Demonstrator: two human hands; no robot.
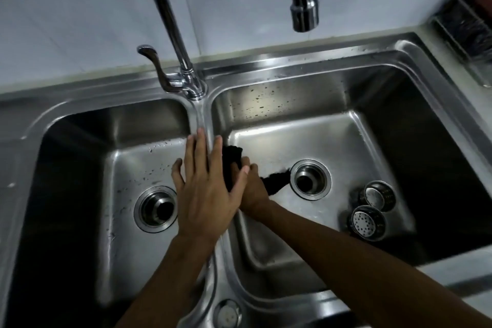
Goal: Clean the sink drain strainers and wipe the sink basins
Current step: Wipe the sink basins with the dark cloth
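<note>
step: wiping right basin [359, 141] | right hand [253, 189] grip closed on cloth [234, 165] | left hand [207, 189] open, flat on divider [199, 114] | advice: press firmly, overlap strokes

Pale tiled wall [80, 8], dim light

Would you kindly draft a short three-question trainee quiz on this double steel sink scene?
1. True or false: both round perforated steel strainers sit in their drains.
2. Which hand grips the black cloth? A) left hand B) right hand
3. Fill in: the left hand lies flat on the steel ____ between basins.

Key: 1 false, both lie loose on the right basin floor; 2 B; 3 divider.
</note>
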